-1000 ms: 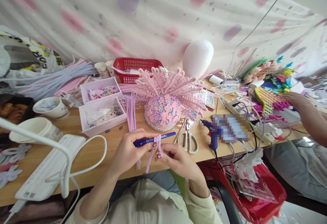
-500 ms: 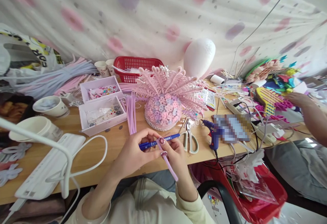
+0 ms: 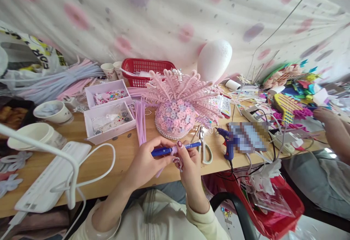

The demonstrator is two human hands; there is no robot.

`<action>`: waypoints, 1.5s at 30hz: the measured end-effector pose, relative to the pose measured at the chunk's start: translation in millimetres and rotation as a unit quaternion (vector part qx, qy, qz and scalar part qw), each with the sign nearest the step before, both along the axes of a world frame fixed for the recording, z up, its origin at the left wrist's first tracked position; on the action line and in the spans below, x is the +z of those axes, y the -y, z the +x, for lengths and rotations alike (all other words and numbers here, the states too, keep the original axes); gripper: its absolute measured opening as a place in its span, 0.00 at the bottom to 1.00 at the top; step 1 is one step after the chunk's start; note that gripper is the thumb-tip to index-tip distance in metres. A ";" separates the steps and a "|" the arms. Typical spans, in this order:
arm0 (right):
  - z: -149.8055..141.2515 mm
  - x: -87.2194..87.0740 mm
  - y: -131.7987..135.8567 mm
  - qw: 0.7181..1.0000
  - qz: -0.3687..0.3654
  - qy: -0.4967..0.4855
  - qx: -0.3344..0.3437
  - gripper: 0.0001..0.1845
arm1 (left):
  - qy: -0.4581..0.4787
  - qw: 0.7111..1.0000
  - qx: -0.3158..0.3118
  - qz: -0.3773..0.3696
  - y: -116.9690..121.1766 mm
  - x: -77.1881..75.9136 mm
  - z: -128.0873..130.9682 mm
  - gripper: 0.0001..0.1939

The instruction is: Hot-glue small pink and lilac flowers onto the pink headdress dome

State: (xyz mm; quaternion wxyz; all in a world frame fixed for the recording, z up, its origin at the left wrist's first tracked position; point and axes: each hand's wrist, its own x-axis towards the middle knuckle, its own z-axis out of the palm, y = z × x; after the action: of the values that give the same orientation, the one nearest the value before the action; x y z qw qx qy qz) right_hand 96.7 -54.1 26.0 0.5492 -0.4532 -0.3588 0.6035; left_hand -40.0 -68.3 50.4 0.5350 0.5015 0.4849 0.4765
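Note:
My left hand [image 3: 144,163] is closed on a blue pen [image 3: 188,146], held level over the front edge of the wooden table [image 3: 109,159]. My right hand [image 3: 188,165] pinches a pink pipe cleaner [image 3: 174,149] that is wound round the pen's shaft; its loose end hangs below my hands. Just behind my hands stands a pink and lilac headpiece [image 3: 176,103] of pipe-cleaner fronds and small curls. A bundle of straight pink pipe cleaners [image 3: 140,119] lies left of it.
Scissors [image 3: 204,147] and a blue glue gun [image 3: 228,141] lie right of my hands. Two white bead boxes [image 3: 109,110], cups, a red basket [image 3: 144,70] and a white foam egg [image 3: 214,59] stand further back. Another person's arm [image 3: 332,127] works at far right.
My right hand turned the pink pipe cleaner round the pen: its loose end swung from hanging down, out to the right, then back under my hands. The pen shifted slightly right.

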 end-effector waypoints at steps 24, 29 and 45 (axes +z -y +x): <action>5.3 12.2 5.3 0.996 -0.012 -0.048 0.075 0.30 | -0.011 0.991 0.061 0.115 0.6 -0.6 -6.1 0.08; -3.3 17.0 3.1 0.992 -0.040 -0.074 0.089 0.30 | -0.045 0.985 0.079 0.143 -0.1 1.7 -7.7 0.05; 20.8 30.4 14.2 0.877 0.310 0.333 0.154 0.12 | 0.032 0.974 0.194 0.112 0.8 -1.2 -5.3 0.08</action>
State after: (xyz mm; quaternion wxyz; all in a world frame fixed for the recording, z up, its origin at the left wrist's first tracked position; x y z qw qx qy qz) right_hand 117.4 -68.3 56.4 0.4095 -0.3727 -0.7549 0.3515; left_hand -45.2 -69.1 49.2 0.3880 0.4391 0.4990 0.6385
